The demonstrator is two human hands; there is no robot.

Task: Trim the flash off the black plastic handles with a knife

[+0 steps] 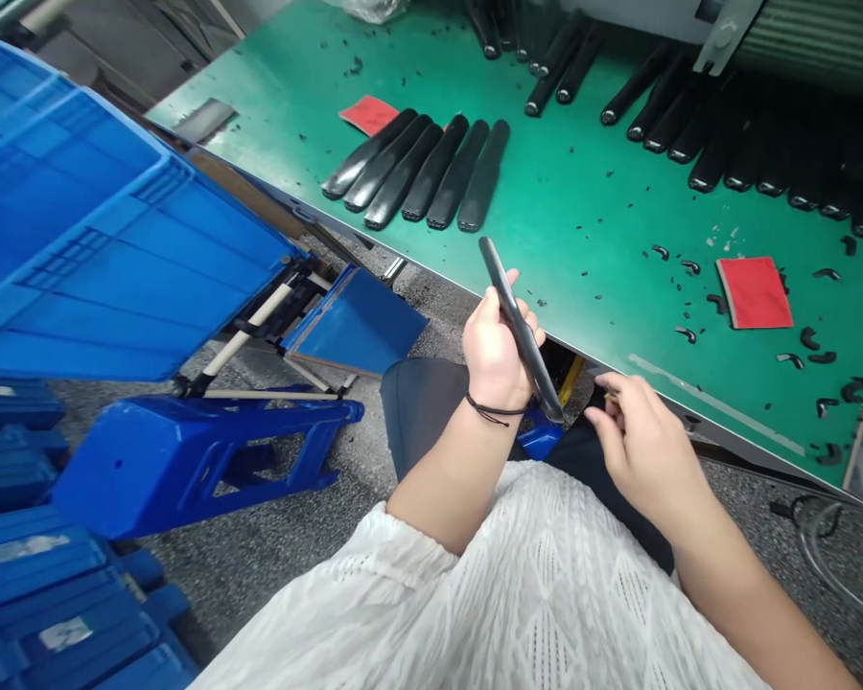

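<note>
1. left hand point(495, 353) is raised just in front of the tabletop's near edge. its grip is closed around a long black moulded bar point(522, 331), held tilted, with the upper end toward the tabletop point(590, 192) and the lower end past the wrist.
2. right hand point(643, 450) is just beside the bar's lower end, not touching it. its grip is narrow, with thumb and fingers pinched on a small tan-tipped item point(611, 396), too small to identify.
3. six more black bars point(417, 171) lie side by side on the tabletop, just beyond the hands, angled and close together.
4. further rows of black bars point(748, 144) lie along the far side of the tabletop, some partly in shadow.
5. one red pad point(754, 292) lies on the right of the tabletop. a second red pad point(369, 115) lies partly under the six-bar group.
6. small curved black offcuts point(812, 355) are scattered around the right-hand pad, with finer crumbs elsewhere on the green surface.
7. to the left, a blue plastic crate point(115, 220) sits tilted on a frame with pale tube legs point(248, 326). a blue plastic stool point(201, 460) stands on the grey speckled floor point(259, 565), and stacked blue crates point(35, 585) fill the lower left.
8. the person wears a white knit top point(475, 594), dark trousers point(421, 412) and a dark cord bracelet point(493, 410) on the left wrist.
</note>
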